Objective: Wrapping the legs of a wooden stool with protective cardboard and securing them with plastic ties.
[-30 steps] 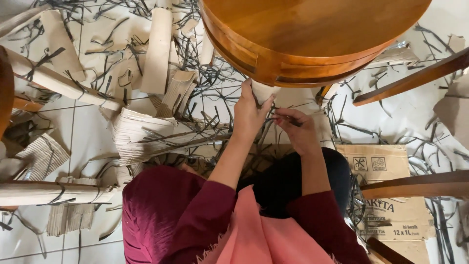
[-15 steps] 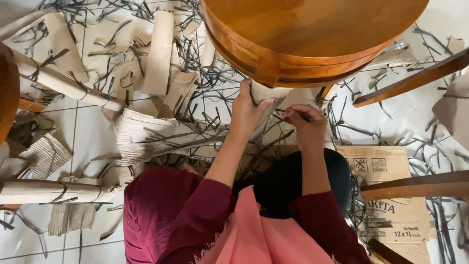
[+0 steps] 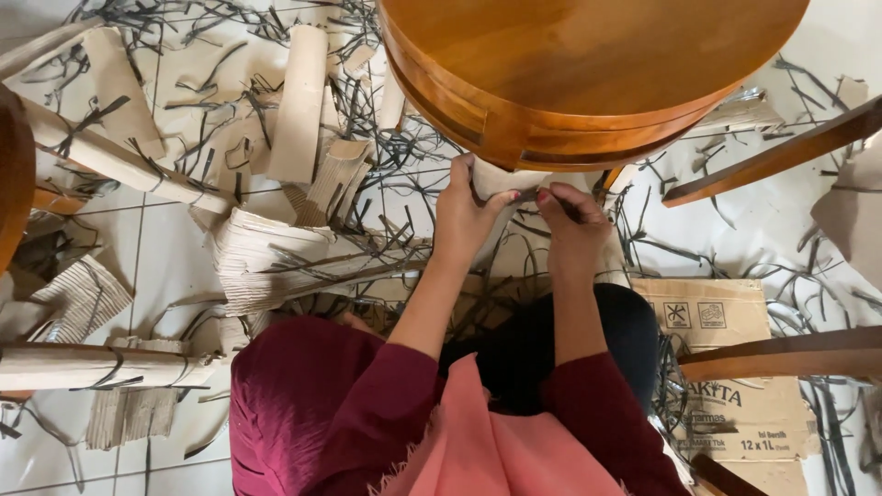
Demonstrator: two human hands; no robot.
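Left hand (image 3: 464,216) clasps the corrugated cardboard wrap (image 3: 496,179) on a leg under the round glossy wooden table (image 3: 588,64). Right hand (image 3: 571,225) pinches a dark strap (image 3: 525,195) across it. Cut black strips (image 3: 386,147) and ribbed cardboard (image 3: 266,262) litter the white tile floor.

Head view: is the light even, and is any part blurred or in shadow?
Head view: soft, even daylight; round wooden table shows a mild sheen, no harsh glare; left hand and right hand look sharp; shadow lies under the table's rim.
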